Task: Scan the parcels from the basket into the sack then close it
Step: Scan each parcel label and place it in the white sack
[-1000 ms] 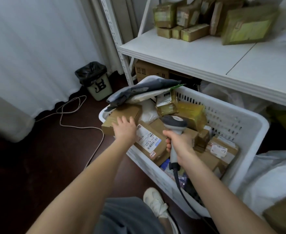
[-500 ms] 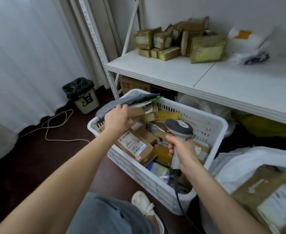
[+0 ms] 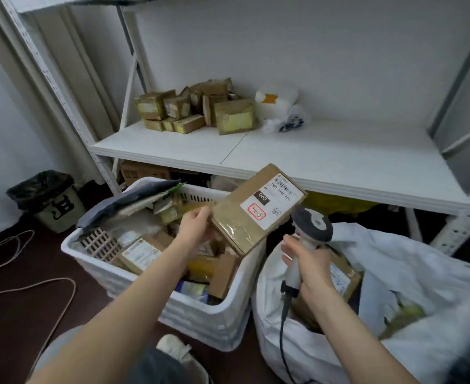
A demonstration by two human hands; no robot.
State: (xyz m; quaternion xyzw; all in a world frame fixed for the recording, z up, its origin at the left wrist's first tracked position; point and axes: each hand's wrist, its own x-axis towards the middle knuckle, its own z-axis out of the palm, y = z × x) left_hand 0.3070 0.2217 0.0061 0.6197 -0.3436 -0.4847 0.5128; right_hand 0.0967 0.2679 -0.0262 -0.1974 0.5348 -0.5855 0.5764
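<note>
My left hand (image 3: 196, 227) grips a brown cardboard parcel (image 3: 244, 220) by its left edge and holds it in the air above the right end of the white plastic basket (image 3: 208, 314). The parcel's white label faces up toward me. Just right of it, my right hand (image 3: 308, 261) grips the handle of a corded barcode scanner (image 3: 310, 225), whose dark head sits beside the parcel's lower right corner. Several parcels fill the basket. The white sack (image 3: 411, 275) lies open at the right with boxes inside.
A white metal shelf (image 3: 311, 156) stands behind, carrying several small boxes (image 3: 197, 109) and a white bag (image 3: 280, 112). A bin with a black liner (image 3: 48, 198) sits at the left by loose cables (image 3: 26, 284) on the dark floor. My shoe (image 3: 172, 350) is below the basket.
My left hand took a parcel out of the basket and lifted it to the right, label up. My right hand with the scanner moved right, over the sack. The view tilted up.
</note>
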